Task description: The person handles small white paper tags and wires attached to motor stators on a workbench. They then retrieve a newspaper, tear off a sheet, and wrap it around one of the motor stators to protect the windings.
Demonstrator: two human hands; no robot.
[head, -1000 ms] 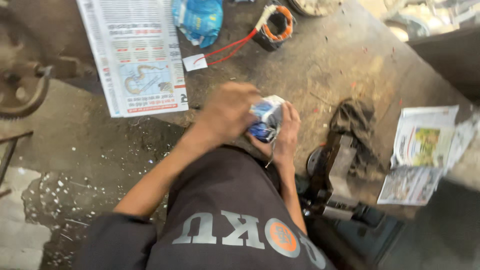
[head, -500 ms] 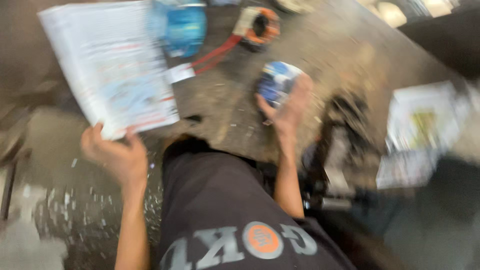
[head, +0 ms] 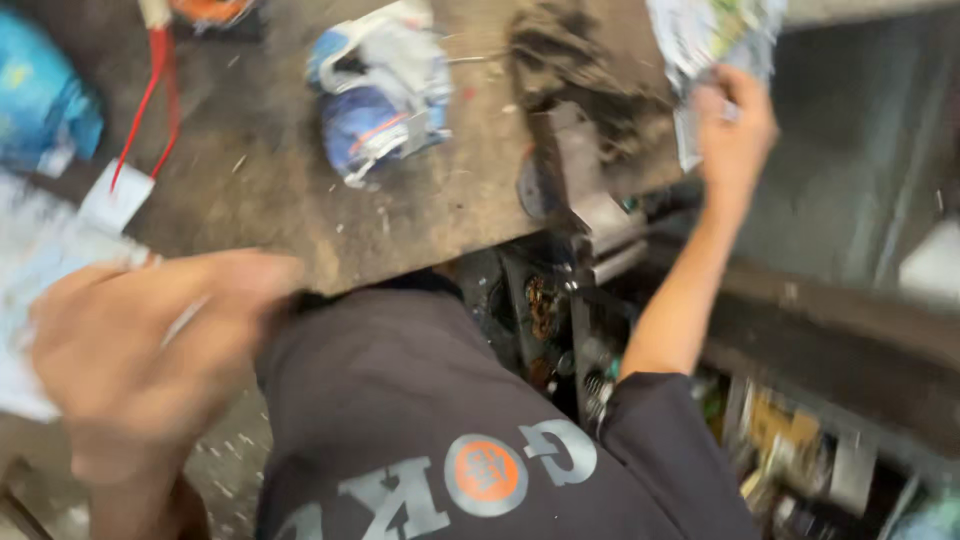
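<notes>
A stained, scuffed worktop fills the upper left, with a dark cluttered gap and machine parts below its right edge.

Two hands show. The left hand, blurred and close to the camera, is closed on the edge of one newspaper, a pale sheet at the left border. The right hand reaches far up to the right and pinches one more printed paper, white with green and grey patches, at the top edge.

One crumpled packet, white and blue with a small orange-red mark, lies alone on the worktop, between the hands and apart from both. One blue bag sits at the far left. One red cord runs down to a small white square tag. One dark rag lies heaped beside a grey metal tool at the worktop's edge.
</notes>
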